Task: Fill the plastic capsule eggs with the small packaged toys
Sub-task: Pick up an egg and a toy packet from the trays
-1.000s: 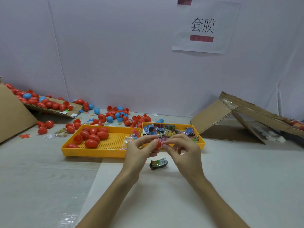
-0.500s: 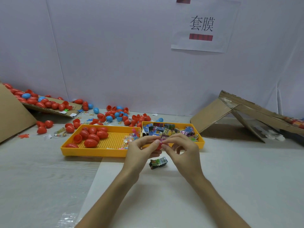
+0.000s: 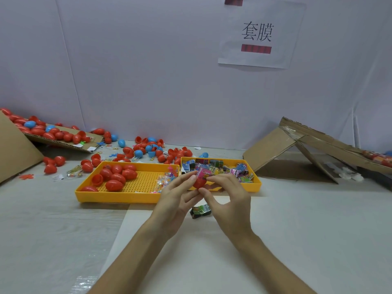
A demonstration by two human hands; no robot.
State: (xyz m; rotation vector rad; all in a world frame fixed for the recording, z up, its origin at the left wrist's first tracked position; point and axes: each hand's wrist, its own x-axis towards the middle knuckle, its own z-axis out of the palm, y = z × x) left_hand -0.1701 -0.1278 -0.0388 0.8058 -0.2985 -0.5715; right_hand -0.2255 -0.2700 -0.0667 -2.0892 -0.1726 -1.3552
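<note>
Presently, we record a white table (image 3: 297,230) carrying two yellow trays side by side. The left tray (image 3: 127,197) holds closed red eggs (image 3: 117,177); the right tray (image 3: 257,183) holds the stock of packaged toys (image 3: 220,168).

Just in front of the trays, both hands are raised above the table and meet on one item. The left hand (image 3: 176,200) pinches a red egg half (image 3: 199,183) between thumb and fingertips. The right hand (image 3: 229,200) sets its forefinger on top of a pink packet (image 3: 202,173) and its thumb under the shell, with the other fingers loosely curled. The pink packet stands well out of the shell and is not yet seated. A green packet (image 3: 201,210) lies on the table just below the hands.

We judge the step in hand to be seating the packet. To do it well:

- The left hand should hold the shell steady without squeezing it out of round.
- The right forefinger should press the packet straight down.
- The packet's corners should be tucked inward so that nothing overhangs the rim; a trapped edge would likely stop the halves closing.

We cannot tell where the matching half lies.
</note>
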